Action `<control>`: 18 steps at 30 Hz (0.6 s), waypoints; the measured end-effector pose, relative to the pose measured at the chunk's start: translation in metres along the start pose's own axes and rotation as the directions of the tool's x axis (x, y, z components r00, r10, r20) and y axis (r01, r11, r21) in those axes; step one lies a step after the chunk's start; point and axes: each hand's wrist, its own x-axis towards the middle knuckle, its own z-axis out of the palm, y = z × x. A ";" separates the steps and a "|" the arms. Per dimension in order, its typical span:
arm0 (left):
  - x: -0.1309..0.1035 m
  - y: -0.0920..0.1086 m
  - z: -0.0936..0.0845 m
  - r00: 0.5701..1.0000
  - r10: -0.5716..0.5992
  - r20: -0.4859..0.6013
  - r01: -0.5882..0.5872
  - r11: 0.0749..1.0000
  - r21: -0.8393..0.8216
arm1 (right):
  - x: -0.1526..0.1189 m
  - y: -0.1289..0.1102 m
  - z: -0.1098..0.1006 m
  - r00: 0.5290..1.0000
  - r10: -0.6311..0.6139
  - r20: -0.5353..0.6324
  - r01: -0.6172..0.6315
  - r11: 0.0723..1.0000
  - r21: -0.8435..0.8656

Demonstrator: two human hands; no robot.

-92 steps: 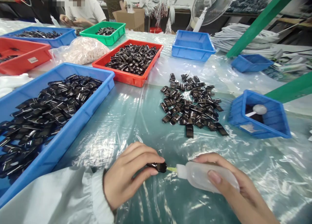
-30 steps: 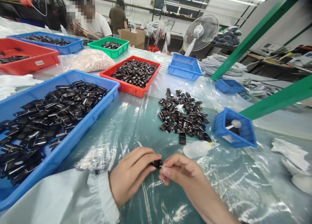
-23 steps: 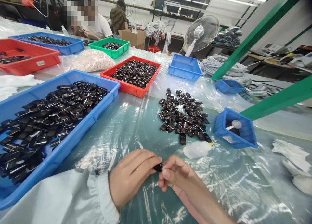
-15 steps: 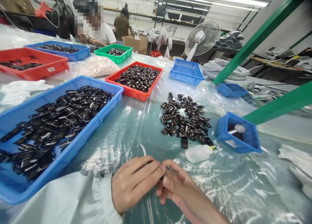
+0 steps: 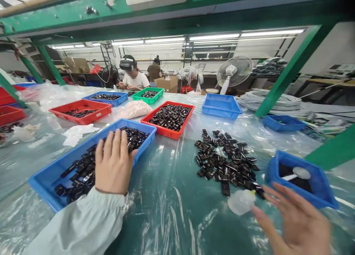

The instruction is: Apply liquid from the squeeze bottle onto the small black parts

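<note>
My left hand point(image 5: 114, 168), back upward and fingers stretched out, is over the large blue tray point(image 5: 145, 147) of small black plastic pieces point(image 5: 79, 170). Whether it touches the pieces is hidden by the hand itself. At lower right my right hand point(image 5: 298, 220) is slightly blurred, with thumb and fingers apart and nothing seen between them. It is beside a translucent squeeze bottle point(image 5: 240, 202) with a yellowish tip that lies on the table. Just beyond the bottle is a loose pile of black plastic pieces point(image 5: 226, 159).
A small blue bin point(image 5: 324, 186) holds dark material and a white scoop point(image 5: 301, 173). Farther back stand a red tray point(image 5: 173, 135) of black pieces, a blue tray point(image 5: 222, 111) and a green tray point(image 5: 161, 94). Green posts point(image 5: 291, 72) frame the bench. A co-worker point(image 5: 135, 79) sits opposite.
My hands, earlier together around a small dark piece, have parted. The left moved over the blue tray, the right toward the bottle. The view has tilted up.
</note>
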 end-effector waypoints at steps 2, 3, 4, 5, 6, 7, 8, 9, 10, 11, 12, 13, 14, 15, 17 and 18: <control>-0.011 0.019 0.012 0.995 0.092 0.030 -0.090 0.993 -0.080 | -0.001 0.010 0.004 0.986 0.117 0.120 -0.114 0.993 -0.033; -0.019 0.035 0.016 0.987 0.159 0.036 -0.152 0.977 -0.151 | -0.003 0.015 0.005 0.970 0.159 0.183 -0.152 0.987 -0.051; -0.028 0.052 0.019 0.969 0.240 0.053 -0.220 0.943 -0.251 | -0.004 0.019 0.006 0.945 0.214 0.247 -0.200 0.977 -0.081; -0.035 0.069 0.020 0.940 0.328 0.094 -0.275 0.892 -0.360 | -0.005 0.023 0.006 0.922 0.250 0.295 -0.228 0.968 -0.107; -0.041 0.086 0.022 0.917 0.384 0.111 -0.309 0.857 -0.412 | -0.006 0.025 0.005 0.901 0.277 0.333 -0.247 0.960 -0.129; -0.045 0.102 0.024 0.895 0.428 0.124 -0.333 0.827 -0.453 | -0.006 0.027 0.004 0.885 0.295 0.359 -0.259 0.955 -0.146; -0.046 0.116 0.026 0.877 0.462 0.136 -0.347 0.802 -0.486 | -0.006 0.028 0.003 0.876 0.304 0.375 -0.264 0.952 -0.156; -0.045 0.128 0.030 0.864 0.482 0.147 -0.352 0.786 -0.508 | -0.005 0.028 0.001 0.869 0.310 0.385 -0.267 0.950 -0.163; -0.041 0.139 0.034 0.855 0.494 0.159 -0.348 0.774 -0.529 | -0.005 0.027 0.001 0.864 0.317 0.392 -0.272 0.948 -0.169; -0.036 0.148 0.040 0.850 0.498 0.175 -0.337 0.767 -0.546 | -0.005 0.027 0.000 0.858 0.325 0.397 -0.279 0.945 -0.172; -0.031 0.157 0.046 0.848 0.495 0.191 -0.322 0.766 -0.556 | -0.006 0.026 0.000 0.855 0.332 0.398 -0.285 0.943 -0.173; -0.025 0.164 0.053 0.848 0.488 0.207 -0.305 0.769 -0.562 | -0.007 0.025 0.000 0.853 0.336 0.399 -0.290 0.942 -0.171; -0.020 0.171 0.059 0.848 0.483 0.219 -0.294 0.771 -0.566 | -0.009 0.024 0.000 0.853 0.335 0.400 -0.292 0.942 -0.167; -0.016 0.175 0.065 0.845 0.485 0.225 -0.290 0.769 -0.570 | -0.010 0.023 0.001 0.855 0.331 0.400 -0.290 0.944 -0.160; -0.015 0.179 0.072 0.834 0.506 0.219 -0.305 0.755 -0.580 | -0.013 0.021 0.000 0.857 0.318 0.406 -0.280 0.948 -0.150; -0.016 0.177 0.073 0.827 0.522 0.208 -0.322 0.744 -0.586 | -0.014 0.021 -0.001 0.853 0.312 0.419 -0.273 0.950 -0.150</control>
